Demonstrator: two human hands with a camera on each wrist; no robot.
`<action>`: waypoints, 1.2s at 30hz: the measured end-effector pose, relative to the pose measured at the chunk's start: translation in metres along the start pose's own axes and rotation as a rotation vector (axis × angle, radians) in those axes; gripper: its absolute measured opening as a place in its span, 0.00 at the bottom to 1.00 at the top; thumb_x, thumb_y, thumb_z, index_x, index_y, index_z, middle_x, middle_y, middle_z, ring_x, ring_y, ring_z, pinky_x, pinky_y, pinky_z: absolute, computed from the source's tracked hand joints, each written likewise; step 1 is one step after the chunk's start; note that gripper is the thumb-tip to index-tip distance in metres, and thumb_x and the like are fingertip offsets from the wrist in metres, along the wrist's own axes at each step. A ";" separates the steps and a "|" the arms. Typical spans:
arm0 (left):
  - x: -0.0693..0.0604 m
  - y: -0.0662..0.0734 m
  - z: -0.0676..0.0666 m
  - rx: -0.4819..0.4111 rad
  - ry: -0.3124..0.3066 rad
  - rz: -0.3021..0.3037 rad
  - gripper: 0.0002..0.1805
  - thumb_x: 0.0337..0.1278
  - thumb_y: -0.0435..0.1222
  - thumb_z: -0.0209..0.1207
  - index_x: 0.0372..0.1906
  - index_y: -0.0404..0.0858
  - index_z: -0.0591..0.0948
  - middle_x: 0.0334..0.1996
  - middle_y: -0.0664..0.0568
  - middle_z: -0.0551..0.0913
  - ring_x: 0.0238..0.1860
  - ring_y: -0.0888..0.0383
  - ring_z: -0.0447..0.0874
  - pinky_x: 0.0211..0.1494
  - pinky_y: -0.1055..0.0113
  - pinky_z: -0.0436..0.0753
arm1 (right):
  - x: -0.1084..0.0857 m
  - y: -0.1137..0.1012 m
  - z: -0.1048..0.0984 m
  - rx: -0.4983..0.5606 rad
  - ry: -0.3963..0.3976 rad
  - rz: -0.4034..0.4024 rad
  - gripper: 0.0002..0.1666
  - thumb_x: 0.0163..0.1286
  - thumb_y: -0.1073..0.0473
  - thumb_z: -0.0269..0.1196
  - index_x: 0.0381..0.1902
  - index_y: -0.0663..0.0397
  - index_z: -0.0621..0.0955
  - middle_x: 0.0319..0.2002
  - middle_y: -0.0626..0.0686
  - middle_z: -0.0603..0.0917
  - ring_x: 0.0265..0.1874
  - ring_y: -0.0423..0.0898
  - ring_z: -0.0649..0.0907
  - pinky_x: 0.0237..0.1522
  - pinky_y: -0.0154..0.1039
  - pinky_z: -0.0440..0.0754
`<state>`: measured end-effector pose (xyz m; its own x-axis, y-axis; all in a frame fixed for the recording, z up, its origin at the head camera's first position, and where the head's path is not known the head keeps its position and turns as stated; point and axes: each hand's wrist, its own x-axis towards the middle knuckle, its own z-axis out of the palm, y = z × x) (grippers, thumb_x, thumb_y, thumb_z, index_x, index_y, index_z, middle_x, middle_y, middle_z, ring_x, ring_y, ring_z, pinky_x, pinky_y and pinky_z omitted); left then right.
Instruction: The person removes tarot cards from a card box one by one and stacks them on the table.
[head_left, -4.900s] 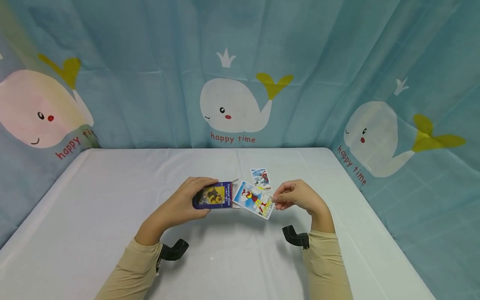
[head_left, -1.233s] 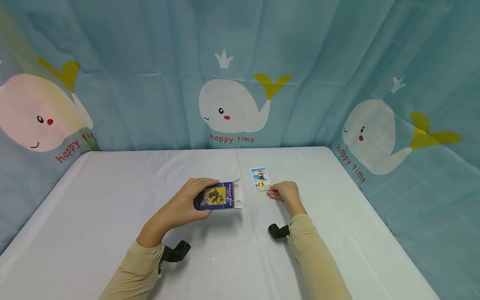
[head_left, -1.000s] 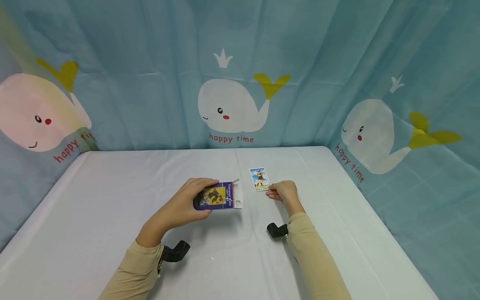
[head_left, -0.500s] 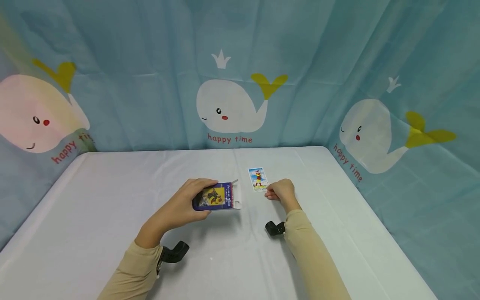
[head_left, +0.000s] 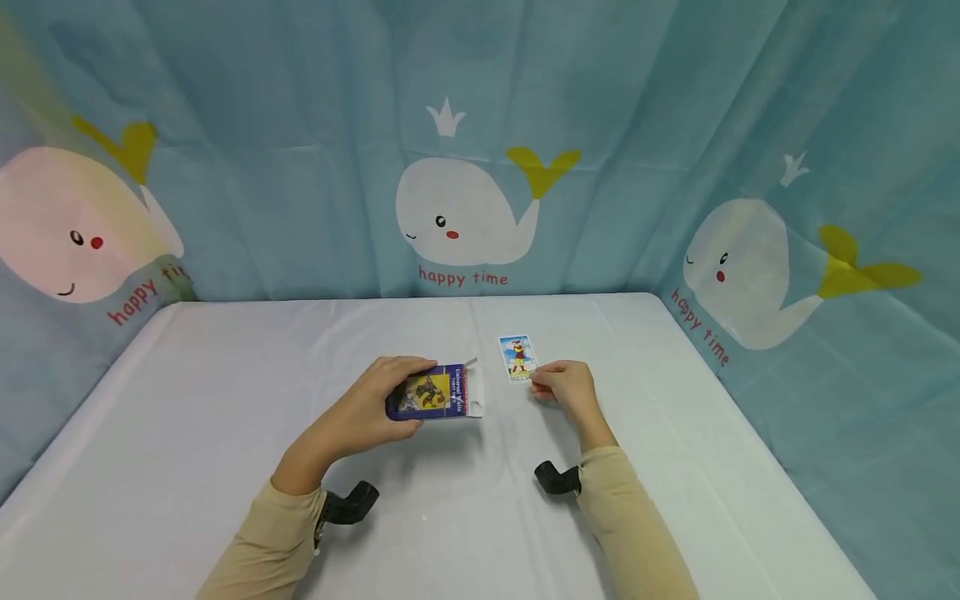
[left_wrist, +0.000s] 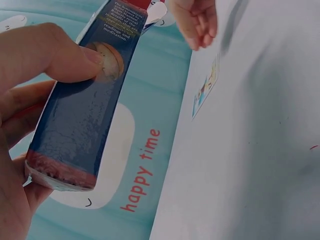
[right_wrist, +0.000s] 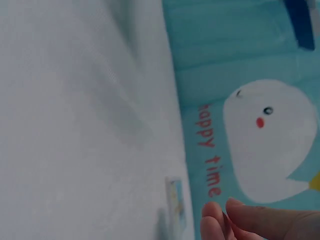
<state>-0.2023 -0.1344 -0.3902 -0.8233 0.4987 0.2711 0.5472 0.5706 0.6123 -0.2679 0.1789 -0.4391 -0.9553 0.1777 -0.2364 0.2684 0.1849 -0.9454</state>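
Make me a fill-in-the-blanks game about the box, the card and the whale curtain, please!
1. The left hand holds the box with its open end pointing to the person's ____.
2. The card lies on a cloth whose colour is ____.
3. The words under the middle whale on the curtain say "happy ____".

Missing words: right; white; time.

In the right wrist view, the card (right_wrist: 176,202) is blurred, the box (right_wrist: 300,24) cropped.
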 end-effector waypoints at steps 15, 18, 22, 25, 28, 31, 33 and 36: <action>0.000 -0.001 0.007 -0.003 0.000 -0.004 0.40 0.46 0.32 0.71 0.70 0.44 0.72 0.66 0.49 0.75 0.62 0.50 0.70 0.58 0.50 0.77 | -0.041 -0.025 0.010 0.012 -0.058 -0.172 0.12 0.61 0.66 0.70 0.41 0.70 0.86 0.36 0.60 0.90 0.30 0.42 0.89 0.38 0.36 0.87; 0.001 0.000 0.008 -0.001 0.000 -0.003 0.40 0.46 0.32 0.71 0.69 0.44 0.72 0.66 0.49 0.75 0.63 0.50 0.70 0.58 0.50 0.77 | -0.048 -0.029 0.012 0.017 -0.086 -0.202 0.12 0.62 0.65 0.70 0.42 0.69 0.86 0.37 0.60 0.90 0.32 0.43 0.89 0.40 0.37 0.87; 0.001 0.001 0.008 -0.001 -0.004 -0.002 0.40 0.46 0.32 0.71 0.69 0.43 0.72 0.66 0.48 0.75 0.63 0.50 0.70 0.58 0.50 0.77 | -0.054 -0.035 0.015 0.021 -0.105 -0.218 0.12 0.62 0.64 0.69 0.42 0.68 0.86 0.37 0.60 0.90 0.33 0.44 0.89 0.42 0.39 0.87; 0.002 0.001 0.007 0.007 0.002 -0.006 0.41 0.46 0.32 0.71 0.70 0.43 0.72 0.66 0.48 0.75 0.64 0.49 0.69 0.59 0.49 0.76 | -0.058 -0.040 0.018 0.014 -0.111 -0.227 0.11 0.63 0.64 0.69 0.41 0.67 0.86 0.38 0.60 0.90 0.34 0.45 0.90 0.41 0.40 0.87; 0.004 0.000 0.007 0.016 0.008 -0.004 0.41 0.46 0.32 0.71 0.70 0.44 0.72 0.66 0.48 0.75 0.64 0.48 0.69 0.59 0.48 0.76 | -0.060 -0.044 0.020 0.010 -0.134 -0.225 0.09 0.63 0.65 0.68 0.40 0.66 0.87 0.38 0.61 0.89 0.34 0.46 0.90 0.41 0.40 0.87; 0.004 -0.001 0.007 0.019 0.014 0.001 0.41 0.45 0.32 0.71 0.69 0.45 0.72 0.66 0.48 0.75 0.64 0.49 0.69 0.60 0.48 0.76 | -0.062 -0.046 0.022 0.002 -0.160 -0.222 0.09 0.63 0.65 0.68 0.40 0.66 0.87 0.38 0.61 0.89 0.34 0.46 0.90 0.40 0.40 0.87; 0.004 0.000 0.008 0.018 0.017 0.006 0.40 0.45 0.32 0.72 0.69 0.44 0.72 0.66 0.49 0.76 0.64 0.49 0.69 0.60 0.49 0.76 | -0.065 -0.048 0.023 0.004 -0.160 -0.223 0.09 0.63 0.65 0.69 0.40 0.66 0.87 0.38 0.61 0.89 0.34 0.45 0.90 0.41 0.40 0.87; 0.004 0.001 0.008 0.012 0.021 0.009 0.40 0.45 0.32 0.72 0.69 0.44 0.72 0.66 0.49 0.76 0.64 0.49 0.69 0.60 0.49 0.76 | -0.068 -0.049 0.023 0.001 -0.137 -0.229 0.10 0.61 0.65 0.70 0.39 0.66 0.87 0.38 0.60 0.89 0.34 0.45 0.90 0.42 0.40 0.87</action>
<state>-0.2042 -0.1267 -0.3945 -0.8215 0.4899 0.2919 0.5560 0.5742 0.6010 -0.2188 0.1351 -0.3816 -0.9990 -0.0016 -0.0442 0.0429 0.2047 -0.9779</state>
